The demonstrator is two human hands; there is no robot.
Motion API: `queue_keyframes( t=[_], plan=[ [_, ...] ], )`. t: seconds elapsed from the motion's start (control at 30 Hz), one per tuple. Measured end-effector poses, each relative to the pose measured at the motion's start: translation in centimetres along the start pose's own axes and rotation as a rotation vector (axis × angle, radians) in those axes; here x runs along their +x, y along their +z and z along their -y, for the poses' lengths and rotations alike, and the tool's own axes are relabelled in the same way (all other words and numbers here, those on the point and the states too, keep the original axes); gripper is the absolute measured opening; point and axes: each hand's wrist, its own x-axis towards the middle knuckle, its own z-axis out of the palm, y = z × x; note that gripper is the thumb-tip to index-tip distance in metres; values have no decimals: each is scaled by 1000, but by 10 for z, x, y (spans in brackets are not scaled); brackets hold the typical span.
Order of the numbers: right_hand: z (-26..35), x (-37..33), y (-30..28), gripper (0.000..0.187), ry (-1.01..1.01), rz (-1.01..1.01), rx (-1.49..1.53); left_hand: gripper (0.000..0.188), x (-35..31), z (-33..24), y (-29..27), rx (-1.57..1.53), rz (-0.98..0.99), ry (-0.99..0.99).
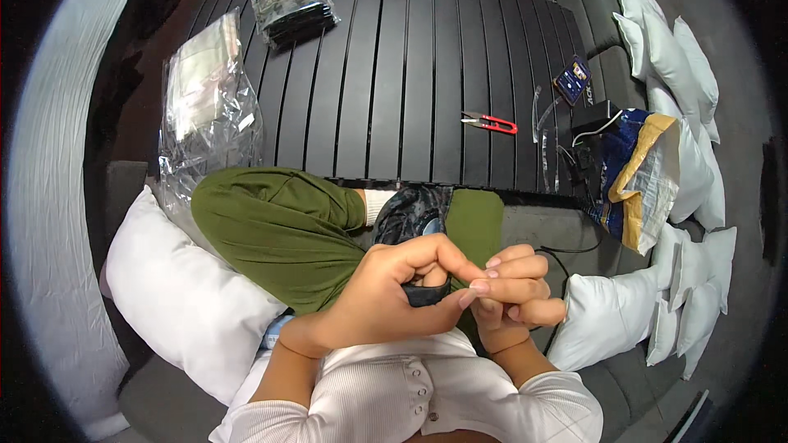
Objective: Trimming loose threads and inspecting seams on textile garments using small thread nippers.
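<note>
Both my hands meet above my lap with their fingertips together. On my left hand (386,283), thumb and forefinger pinch toward the right fingertips. Its other fingers curl over a black cloth edge (427,294), which seems to belong to the dark patterned cloth (410,215) hanging over my lap. My right hand (519,287) has bent fingers, with thumb and forefinger closed at the left fingertips. Whatever lies between the fingertips is too small to make out. Red-handled thread snips (492,122) lie on the black slatted table (386,74) ahead.
A clear plastic bag (205,107) and a packaged dark stack (295,12) occupy the table's left. Right of the snips are clear strips (543,139), a dark blue card (572,80) and a blue-and-gold bag (640,172). White pillows (185,287) flank me on the seat.
</note>
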Motion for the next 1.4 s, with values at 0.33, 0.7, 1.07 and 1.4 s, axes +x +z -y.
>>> queue_keyframes(
  t=[0.33, 0.7, 1.07, 1.4],
  plan=[
    [-1, -2, -2, 37, -9, -8, -74, 12, 5, 1, 3, 4, 3, 11],
    [-2, -1, 0, 26, -17, -55, -17, 10, 6, 0, 4, -1, 2, -1],
    [-3, 7, -10, 30, -80, -58, -18, 20, 10, 16, 3, 452, -237, 699],
    [-1, 8, -18, 31, -119, 16, -111, 19, 8, 10, -1, 773, -176, 746]
  ],
)
